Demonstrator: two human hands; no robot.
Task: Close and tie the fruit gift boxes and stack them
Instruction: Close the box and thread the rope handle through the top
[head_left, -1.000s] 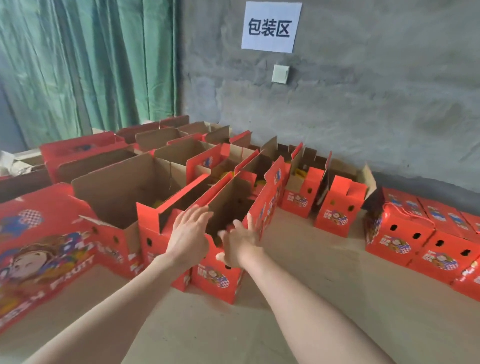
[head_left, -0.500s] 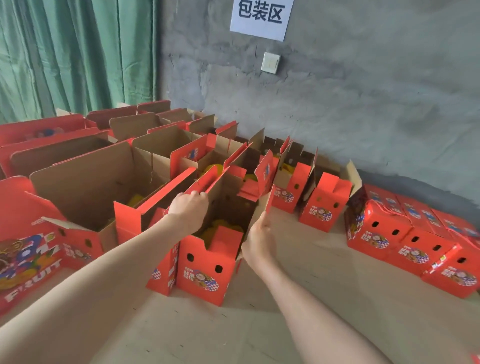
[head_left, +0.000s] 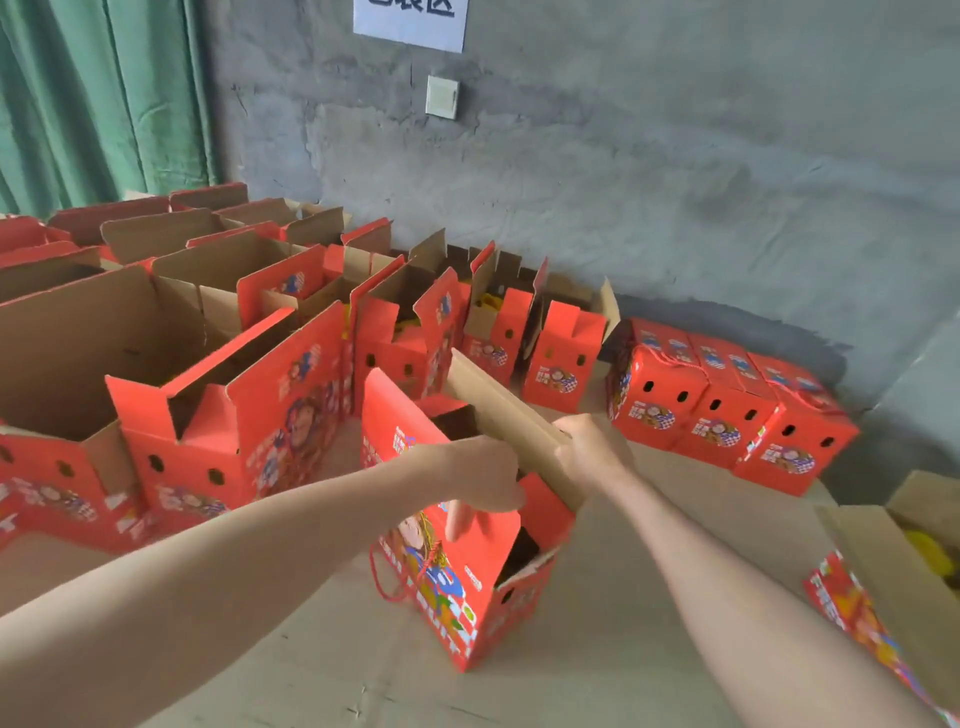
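An open red fruit gift box (head_left: 457, 587) with a cartoon print and a red cord stands apart from the rows, near me on the cardboard-covered surface. My left hand (head_left: 485, 475) grips its left top flap, fingers curled over the edge. My right hand (head_left: 587, 449) holds the brown inner side of the raised right flap (head_left: 498, 410). The inside of the box is dark and mostly hidden. Three closed boxes (head_left: 727, 410) with red cords stand side by side at the right by the wall.
Several open red boxes (head_left: 249, 415) fill the left and the back along the grey wall (head_left: 675, 182). Another open box (head_left: 893, 587) with yellow fruit lies at the right edge. A green curtain (head_left: 93, 98) hangs at the back left. Bare cardboard surface (head_left: 623, 649) lies around the held box.
The box has been pulled out of the row toward me and to the right. Both hands moved with it, still holding its flaps. The view has shifted down and to the right.
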